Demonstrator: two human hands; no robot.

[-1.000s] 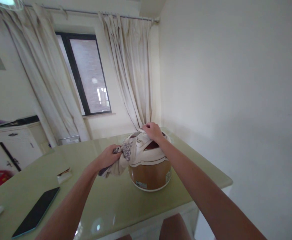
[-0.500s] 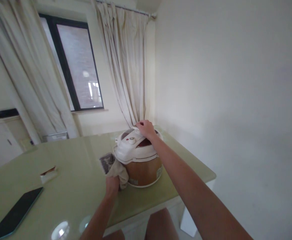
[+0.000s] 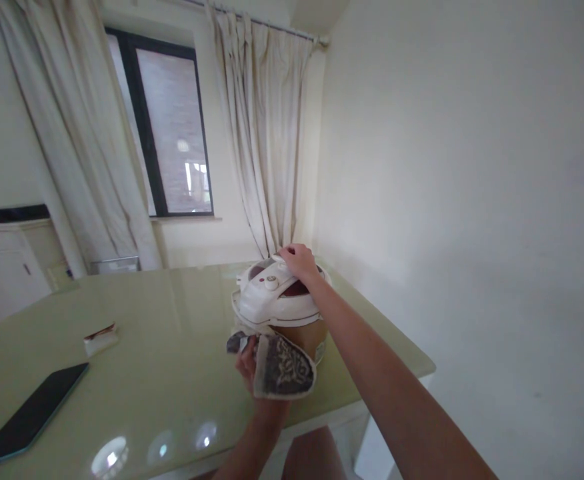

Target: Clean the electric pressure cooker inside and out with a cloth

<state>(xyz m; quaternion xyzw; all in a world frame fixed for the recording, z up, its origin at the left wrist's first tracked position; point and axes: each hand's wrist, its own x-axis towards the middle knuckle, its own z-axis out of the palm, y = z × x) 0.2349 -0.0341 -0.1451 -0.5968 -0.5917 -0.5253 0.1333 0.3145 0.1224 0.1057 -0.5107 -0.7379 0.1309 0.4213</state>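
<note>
The right forearm point(image 3: 377, 360), bare, reaches far forward on a long slant from the lower right, its wrist nearly in line with it. The right hand point(image 3: 299, 261) is palm down, back upward, with bent fingers; their tips are hidden, so how tightly they close cannot be told. The left forearm point(image 3: 255, 437), also bare, comes up from the bottom edge, leaning right, and the hand angles back leftward at the wrist. The left hand point(image 3: 246, 365), partly covered, is lower and nearer the body, fingers curled in a grip. A bare leg point(image 3: 315, 453) shows below, between the arms.
</note>
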